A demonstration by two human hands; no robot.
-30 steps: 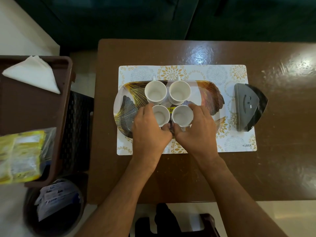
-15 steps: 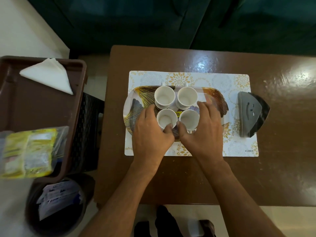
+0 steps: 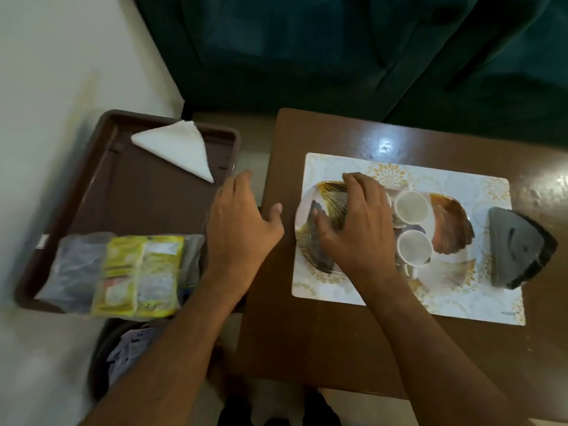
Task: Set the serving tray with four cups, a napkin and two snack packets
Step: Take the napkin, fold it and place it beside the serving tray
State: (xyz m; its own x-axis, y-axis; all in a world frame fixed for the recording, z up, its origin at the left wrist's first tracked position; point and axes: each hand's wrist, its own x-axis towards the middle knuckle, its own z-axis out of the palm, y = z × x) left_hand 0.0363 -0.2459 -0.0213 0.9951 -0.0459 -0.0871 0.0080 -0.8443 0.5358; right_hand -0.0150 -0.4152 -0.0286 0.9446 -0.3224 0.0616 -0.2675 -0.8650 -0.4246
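You're working in dim, warm light. Glare spot on the table [image 3: 385, 146] at 12 o'clock, softer sheen approx 3 o'clock. Motion blur smears the snack packets [image 3: 138, 273] and brown tray [image 3: 129, 192] at 9 o'clock. Wide-angle bend at edges; sofa [image 3: 338, 50] up top nearly black.

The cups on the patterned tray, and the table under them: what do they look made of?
The cups look like glazed white ceramic: smooth, opaque, thick-rimmed, though hard plastic is possible. The serving tray seems glossy printed plastic or melamine, with a gold leaf pattern. The table looks like brown wood or laminate with a shiny coat, given the bright glare spots.
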